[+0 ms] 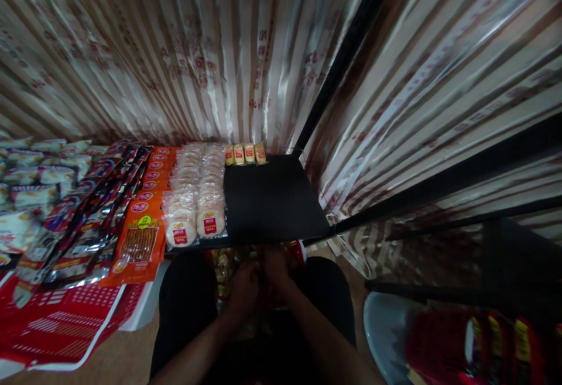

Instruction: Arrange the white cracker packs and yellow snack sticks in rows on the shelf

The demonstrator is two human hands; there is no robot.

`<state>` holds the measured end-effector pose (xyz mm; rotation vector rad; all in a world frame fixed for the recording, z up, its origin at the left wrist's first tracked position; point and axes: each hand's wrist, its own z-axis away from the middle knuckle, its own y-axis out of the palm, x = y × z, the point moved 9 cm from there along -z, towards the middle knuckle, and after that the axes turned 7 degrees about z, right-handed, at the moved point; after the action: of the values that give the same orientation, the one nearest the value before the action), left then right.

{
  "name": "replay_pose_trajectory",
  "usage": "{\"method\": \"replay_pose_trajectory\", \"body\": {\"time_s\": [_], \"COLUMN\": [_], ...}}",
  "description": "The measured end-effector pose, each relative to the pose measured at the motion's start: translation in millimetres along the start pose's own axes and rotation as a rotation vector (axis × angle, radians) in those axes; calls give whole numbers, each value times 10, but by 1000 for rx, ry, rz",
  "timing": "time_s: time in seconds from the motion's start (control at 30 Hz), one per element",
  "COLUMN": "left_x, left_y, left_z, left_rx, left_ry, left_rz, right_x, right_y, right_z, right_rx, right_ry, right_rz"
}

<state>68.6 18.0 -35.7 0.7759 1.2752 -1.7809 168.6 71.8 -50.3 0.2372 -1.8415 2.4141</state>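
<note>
Both of my hands are low between my knees, in a red container (302,250) just below the shelf's front edge. Yellowish wrapped packets (223,268) fill its left part. My left hand (246,282) is among them with its fingers curled in; what they hold, if anything, is too dark to make out. Beside it my right hand (276,263) reaches forward under the shelf edge, its fingers lost in shadow. On the black shelf (272,203) above stand small yellow packets (246,153) in a row at the back. Left of them lie two columns of round pale crackers (211,215) in clear wrappers.
Orange snack bags (139,239), dark shiny packets (100,209) and white packets (37,198) cover the shelf's left. A red basket (65,320) stands below them. Black frame bars (439,180) cross on the right, above a pale basin (386,320) with red packages (443,344).
</note>
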Motion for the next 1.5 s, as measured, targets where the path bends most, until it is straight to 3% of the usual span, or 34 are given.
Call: {"method": "replay_pose_trajectory", "body": {"time_s": [0.13, 0.3, 0.4, 0.57, 0.73, 0.9, 1.0, 1.13, 1.27, 1.4, 1.5], "left_x": [-144, -338, -343, -216, -336, -584, -677, -787, -908, -1041, -1205], "left_y": [-109, -251, -176, 28, -95, -370, -455, -409, -249, -181, -277], "left_z": [13, 164, 264, 400, 423, 336, 252, 143, -19, -327, -630], "left_rx": [-63, -100, 24, 241, 199, 15, -77, -105, -46, -43, -175], "left_ry": [88, 181, 186, 97, 121, 183, 161, 100, 54, 71, 189], "left_rz": [-42, -159, -98, 198, 400, 433, 494, 592, 660, 537, 236], "right_x": [-47, -37, 57, 112, -7, -118, -129, -133, -215, -390, -590], "right_y": [-143, -296, -559, -932, -1048, -1030, -1054, -1113, -1153, -1153, -1155], "right_z": [282, 744, 958, 1085, 1024, 940, 910, 875, 740, 384, -5], "right_rx": [-62, 84, 121, 84, -54, -201, -294, -345, -350, -378, -463], "right_ry": [-45, -167, -304, -442, -340, -95, -37, -22, -2, 9, 28], "right_rz": [-127, -317, -395, -494, -686, -959, -1051, -1022, -1026, -1125, -1188]}}
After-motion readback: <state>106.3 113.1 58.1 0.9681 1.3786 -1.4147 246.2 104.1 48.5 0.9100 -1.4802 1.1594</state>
